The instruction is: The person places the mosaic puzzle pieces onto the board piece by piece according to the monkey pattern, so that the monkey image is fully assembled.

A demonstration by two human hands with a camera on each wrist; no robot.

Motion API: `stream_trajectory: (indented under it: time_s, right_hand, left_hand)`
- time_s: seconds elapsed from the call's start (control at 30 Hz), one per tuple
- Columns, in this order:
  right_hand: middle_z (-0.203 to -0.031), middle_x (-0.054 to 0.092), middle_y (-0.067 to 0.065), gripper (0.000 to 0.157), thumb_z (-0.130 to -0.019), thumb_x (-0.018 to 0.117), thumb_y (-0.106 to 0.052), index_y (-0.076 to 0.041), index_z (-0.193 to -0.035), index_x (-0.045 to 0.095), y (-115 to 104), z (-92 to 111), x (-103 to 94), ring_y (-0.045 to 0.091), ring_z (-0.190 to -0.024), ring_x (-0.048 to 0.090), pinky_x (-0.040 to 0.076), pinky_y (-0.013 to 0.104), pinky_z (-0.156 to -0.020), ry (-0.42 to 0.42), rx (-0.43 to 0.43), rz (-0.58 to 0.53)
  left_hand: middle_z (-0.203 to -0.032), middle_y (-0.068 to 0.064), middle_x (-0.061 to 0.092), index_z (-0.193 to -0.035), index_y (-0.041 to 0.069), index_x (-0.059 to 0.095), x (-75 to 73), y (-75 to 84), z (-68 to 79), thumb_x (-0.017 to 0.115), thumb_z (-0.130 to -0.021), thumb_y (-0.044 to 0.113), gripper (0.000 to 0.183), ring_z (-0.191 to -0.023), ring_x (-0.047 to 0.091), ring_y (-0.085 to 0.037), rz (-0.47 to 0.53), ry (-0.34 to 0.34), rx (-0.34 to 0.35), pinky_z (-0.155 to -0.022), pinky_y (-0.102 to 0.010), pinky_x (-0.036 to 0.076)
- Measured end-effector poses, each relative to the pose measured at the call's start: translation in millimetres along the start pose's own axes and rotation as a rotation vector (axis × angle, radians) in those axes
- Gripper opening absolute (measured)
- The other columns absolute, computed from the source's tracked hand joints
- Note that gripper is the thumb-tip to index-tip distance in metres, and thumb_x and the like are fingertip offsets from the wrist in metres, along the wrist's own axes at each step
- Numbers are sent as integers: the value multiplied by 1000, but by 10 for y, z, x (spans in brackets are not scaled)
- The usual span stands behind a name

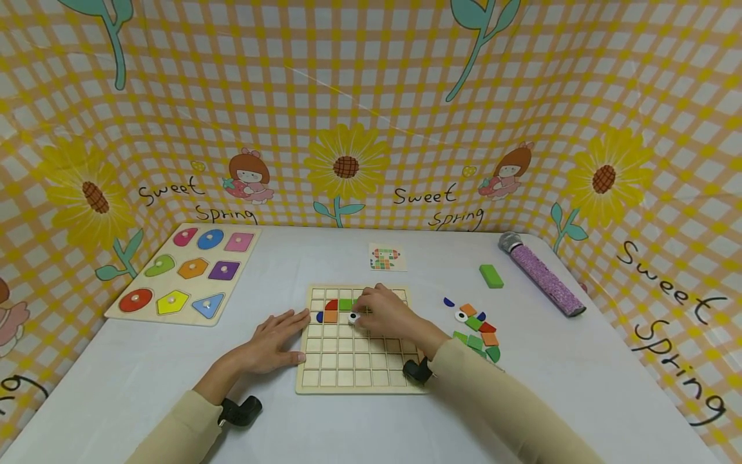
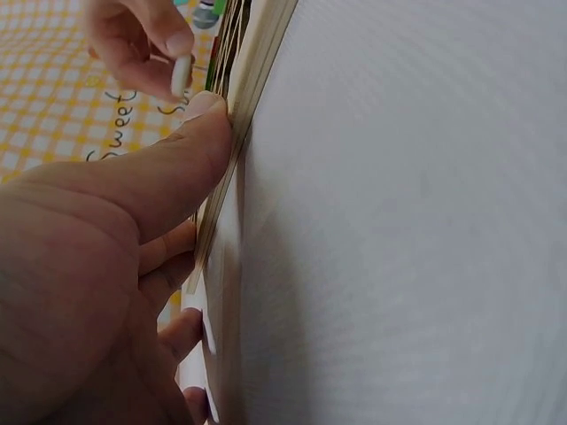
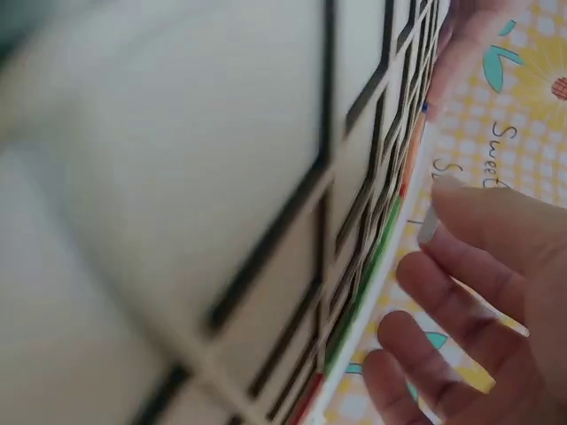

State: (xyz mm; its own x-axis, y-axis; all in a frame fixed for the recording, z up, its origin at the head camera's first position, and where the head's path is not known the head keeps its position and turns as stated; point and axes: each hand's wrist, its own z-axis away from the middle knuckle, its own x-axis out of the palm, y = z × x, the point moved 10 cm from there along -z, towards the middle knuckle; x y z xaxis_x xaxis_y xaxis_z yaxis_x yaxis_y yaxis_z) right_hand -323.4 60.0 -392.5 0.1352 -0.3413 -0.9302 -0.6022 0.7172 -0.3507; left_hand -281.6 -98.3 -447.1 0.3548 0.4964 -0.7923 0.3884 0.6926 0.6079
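Observation:
A wooden grid board (image 1: pixel 359 380) lies on the white table. In its upper left cells sit a red curved tile (image 1: pixel 332 305), an orange square tile (image 1: pixel 330 316), a blue half-round tile (image 1: pixel 319 317) and a green tile (image 1: pixel 345 305). Over the grid, beside these, my right hand (image 1: pixel 387 316) pinches a white tile with a black dot (image 1: pixel 352 318) between thumb and index finger; in the right wrist view that tile (image 3: pixel 429 226) shows edge-on. My left hand (image 1: pixel 272 341) rests at the board's left edge, fingers extended, thumb (image 2: pixel 204 115) touching the rim in the left wrist view.
Loose colored tiles (image 1: pixel 474 324) lie right of the board. Behind it is a pattern card (image 1: pixel 388 257). A green block (image 1: pixel 491 276) and a purple glittery microphone (image 1: pixel 545 277) lie at the right. A shape-peg puzzle (image 1: pixel 188 274) stands back left, and patterned cloth encloses the table.

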Motion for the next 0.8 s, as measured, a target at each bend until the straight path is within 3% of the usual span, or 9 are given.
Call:
stream_trajectory:
  time_s: [0.27, 0.8]
  right_hand:
    - [-97, 66, 0, 19, -84, 71, -23, -13, -99, 73, -15, -133, 71, 15, -82, 46, 41, 29, -73, -35, 53, 7]
    - [-96, 64, 1, 20, -84, 71, -20, -14, -102, 73, -68, -185, 152, 13, -82, 45, 37, 27, -72, -67, 13, 64]
  left_hand:
    - [-157, -10, 24, -147, 7, 31, -7, 14, 7, 65, -88, 31, 72, -145, 13, -39, -5, -4, 2, -113, -65, 3]
    - [-157, -12, 25, -147, 6, 31, -11, 13, 14, 66, -86, 30, 74, -145, 13, -40, 3, 7, 19, -113, -65, 2]
